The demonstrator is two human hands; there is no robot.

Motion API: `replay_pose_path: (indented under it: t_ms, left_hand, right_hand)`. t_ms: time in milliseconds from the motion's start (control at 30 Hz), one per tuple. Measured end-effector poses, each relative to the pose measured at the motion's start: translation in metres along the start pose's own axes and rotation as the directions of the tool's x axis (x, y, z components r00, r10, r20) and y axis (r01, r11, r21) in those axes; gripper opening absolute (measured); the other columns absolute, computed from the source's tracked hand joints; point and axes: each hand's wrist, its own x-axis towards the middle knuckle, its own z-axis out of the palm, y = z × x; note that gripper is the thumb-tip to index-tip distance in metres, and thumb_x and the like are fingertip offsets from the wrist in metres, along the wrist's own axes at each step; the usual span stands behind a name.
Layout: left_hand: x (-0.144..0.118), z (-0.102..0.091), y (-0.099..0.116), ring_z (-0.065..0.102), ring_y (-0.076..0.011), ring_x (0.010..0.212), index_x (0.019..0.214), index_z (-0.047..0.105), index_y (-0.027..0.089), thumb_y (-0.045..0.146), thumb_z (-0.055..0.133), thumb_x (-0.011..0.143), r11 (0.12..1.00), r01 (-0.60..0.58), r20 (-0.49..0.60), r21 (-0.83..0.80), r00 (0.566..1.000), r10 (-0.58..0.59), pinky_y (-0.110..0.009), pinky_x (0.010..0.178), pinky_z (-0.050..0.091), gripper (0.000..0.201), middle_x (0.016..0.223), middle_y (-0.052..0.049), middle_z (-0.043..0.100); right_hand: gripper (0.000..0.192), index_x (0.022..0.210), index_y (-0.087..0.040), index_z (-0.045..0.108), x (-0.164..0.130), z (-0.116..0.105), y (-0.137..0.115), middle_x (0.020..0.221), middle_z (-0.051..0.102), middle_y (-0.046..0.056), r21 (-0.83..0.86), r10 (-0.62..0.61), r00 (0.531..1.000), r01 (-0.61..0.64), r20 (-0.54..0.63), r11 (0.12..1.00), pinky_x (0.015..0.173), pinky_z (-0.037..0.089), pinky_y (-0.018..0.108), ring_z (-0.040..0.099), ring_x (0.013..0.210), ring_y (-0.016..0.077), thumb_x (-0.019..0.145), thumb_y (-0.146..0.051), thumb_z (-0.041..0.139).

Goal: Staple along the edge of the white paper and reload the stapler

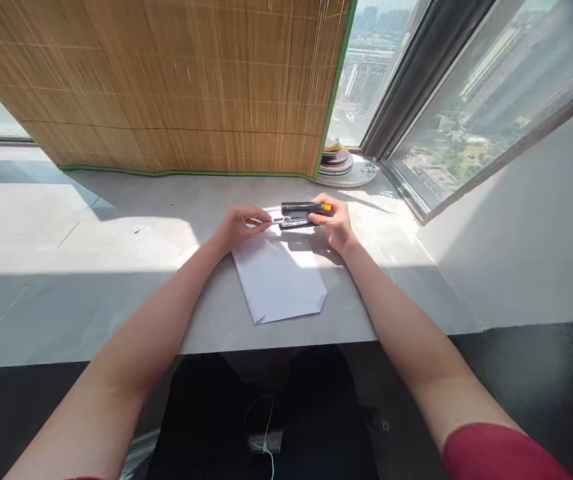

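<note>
Crowding the stapler point(302, 215): paper point(280, 280), stacked plates point(339, 163).

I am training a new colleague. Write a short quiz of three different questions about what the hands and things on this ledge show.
1. True or false: the right hand grips the black stapler.
2. What lies under the stapler? A) a book B) white folded paper C) a cloth
3. Fill in: the left hand pinches a thin metal piece at the stapler's ____ end.

Key:
1. True.
2. B.
3. Left; a stack of plates sits by the window.
</note>
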Motion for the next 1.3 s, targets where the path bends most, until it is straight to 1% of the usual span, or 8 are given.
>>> replay_pose_path:
  t_ms: [200, 400, 633, 800, 1000, 1133, 1200, 1300]
  left_hand:
    - [-0.001, -0.008, 0.009, 0.083, -0.0242, 0.097, 0.097, 0.085, 0.021, 0.059, 0.083, 0.091, 0.998, 0.035, 0.003, -0.060, 0.999, -0.035, -0.038, 0.092, 0.071, 0.038, 0.102, -0.008, 0.086]
    - [0.002, 0.004, 0.003, 0.082, -0.0194, 0.082, 0.109, 0.070, 0.022, 0.054, 0.095, 0.079, 0.992, 0.007, 0.010, -0.125, 1.000, -0.006, -0.034, 0.078, 0.070, 0.052, 0.107, -0.007, 0.081]
    - [0.003, -0.005, -0.006, 0.079, -0.0174, 0.086, 0.103, 0.068, 0.021, 0.045, 0.092, 0.080, 0.999, 0.043, 0.030, -0.033, 0.999, -0.042, -0.028, 0.073, 0.064, 0.041, 0.103, -0.005, 0.078]
    - [0.000, -0.014, -0.012, 0.072, -0.0137, 0.073, 0.090, 0.069, 0.022, 0.035, 0.087, 0.079, 0.991, 0.094, 0.053, 0.091, 0.994, -0.099, -0.026, 0.066, 0.055, 0.025, 0.083, 0.001, 0.074]
    - [0.005, -0.015, -0.014, 0.071, -0.0182, 0.087, 0.094, 0.072, 0.022, 0.034, 0.072, 0.093, 0.958, 0.143, -0.085, 0.250, 0.989, -0.125, -0.032, 0.077, 0.057, 0.012, 0.096, -0.004, 0.078]
    - [0.006, -0.007, -0.018, 0.066, -0.0312, 0.122, 0.117, 0.077, 0.021, 0.030, 0.065, 0.101, 0.855, 0.195, -0.088, 0.481, 0.981, -0.174, -0.048, 0.105, 0.053, 0.022, 0.130, -0.012, 0.075]
    - [0.005, -0.004, -0.019, 0.063, -0.0347, 0.127, 0.114, 0.078, 0.021, 0.027, 0.065, 0.099, 0.799, 0.202, -0.027, 0.567, 0.973, -0.228, -0.054, 0.111, 0.047, 0.020, 0.134, -0.013, 0.072]
    - [0.005, -0.005, -0.019, 0.064, -0.0341, 0.124, 0.107, 0.076, 0.023, 0.021, 0.060, 0.098, 0.788, 0.224, 0.009, 0.573, 0.960, -0.280, -0.051, 0.108, 0.048, 0.019, 0.127, -0.012, 0.075]
  right_hand:
    - [0.048, 0.080, -0.024, 0.070, 0.003, -0.006, -0.001, 0.082, 0.055, -0.001, 0.014, 0.004, 0.999, -0.003, -0.050, 1.000, 0.071, 0.049, 0.034, 0.052, 0.075, 0.0177, 0.064, -0.060, 0.098]
    - [0.052, 0.087, -0.025, 0.070, -0.006, 0.013, -0.011, 0.093, 0.061, 0.003, -0.043, 0.083, 0.981, -0.077, 0.174, 0.996, 0.075, 0.053, 0.035, 0.058, 0.084, 0.0213, 0.067, -0.066, 0.095]
    - [0.046, 0.096, -0.024, 0.068, -0.014, 0.031, -0.016, 0.097, 0.061, 0.002, -0.084, 0.086, 0.971, -0.068, 0.222, 0.994, 0.075, 0.052, 0.033, 0.059, 0.083, 0.0186, 0.079, -0.060, 0.091]
    - [0.035, 0.093, -0.022, 0.068, -0.014, 0.032, -0.017, 0.094, 0.064, 0.001, -0.222, 0.122, 0.965, -0.070, 0.231, 0.973, 0.080, 0.051, 0.034, 0.060, 0.083, 0.0181, 0.079, -0.045, 0.091]
    - [0.032, 0.091, -0.023, 0.069, -0.016, 0.034, -0.022, 0.093, 0.067, 0.001, -0.348, 0.135, 0.960, -0.043, 0.245, 0.936, 0.080, 0.052, 0.036, 0.062, 0.085, 0.0205, 0.078, -0.045, 0.088]
    - [0.034, 0.102, -0.025, 0.074, -0.007, 0.010, -0.021, 0.102, 0.070, 0.004, -0.344, -0.010, 0.994, 0.048, 0.110, 0.938, 0.086, 0.056, 0.039, 0.067, 0.095, 0.0244, 0.084, -0.053, 0.082]
    - [0.035, 0.105, -0.026, 0.074, 0.001, -0.010, -0.016, 0.102, 0.070, 0.004, -0.392, -0.063, 0.998, 0.051, -0.018, 0.918, 0.088, 0.058, 0.041, 0.068, 0.097, 0.0255, 0.085, -0.054, 0.079]
    - [0.038, 0.108, -0.026, 0.073, 0.010, -0.034, -0.006, 0.101, 0.071, 0.004, -0.512, -0.098, 0.986, 0.015, -0.136, 0.859, 0.090, 0.059, 0.043, 0.069, 0.098, 0.0271, 0.085, -0.056, 0.076]
